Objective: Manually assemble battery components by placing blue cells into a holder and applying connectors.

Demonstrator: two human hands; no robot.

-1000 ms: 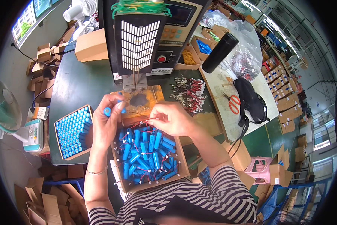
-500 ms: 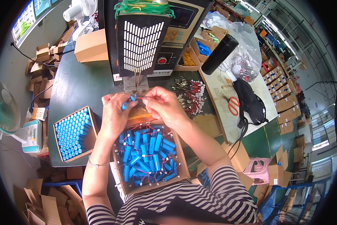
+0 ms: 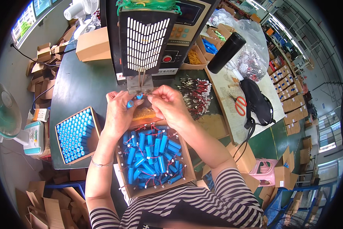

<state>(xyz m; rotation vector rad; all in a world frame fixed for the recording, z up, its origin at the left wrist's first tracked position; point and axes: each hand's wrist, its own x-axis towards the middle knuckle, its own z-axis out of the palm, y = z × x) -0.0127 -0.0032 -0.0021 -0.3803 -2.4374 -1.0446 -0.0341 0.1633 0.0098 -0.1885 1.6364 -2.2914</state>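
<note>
Under the two thin electrodes of a black spot-welding machine (image 3: 145, 45), my left hand (image 3: 118, 108) is closed around blue cylindrical battery cells. One battery cell (image 3: 139, 96) has its end at the electrode tips; a second cell (image 3: 130, 104) pokes out between the fingers. My right hand (image 3: 167, 105) pinches a thin wire lead whose end meets the first cell; the fingers hide most of the wire. Just below my hands, a cardboard box (image 3: 188, 168) holds many blue cells with red leads and white connectors. To the left, another box (image 3: 96, 124) contains upright cells in rows.
A pile of wire leads (image 3: 196, 93) lies right of the machine. On the side board (image 3: 232, 122) are orange-handled scissors (image 3: 240, 106), a black pouch (image 3: 255, 103) and a black cylinder (image 3: 227, 52). A fan (image 3: 5, 110) stands at far left.
Both hands have moved slightly up and toward the machine, bringing the cell's end and the wire under the electrode tips. The grips look the same.
</note>
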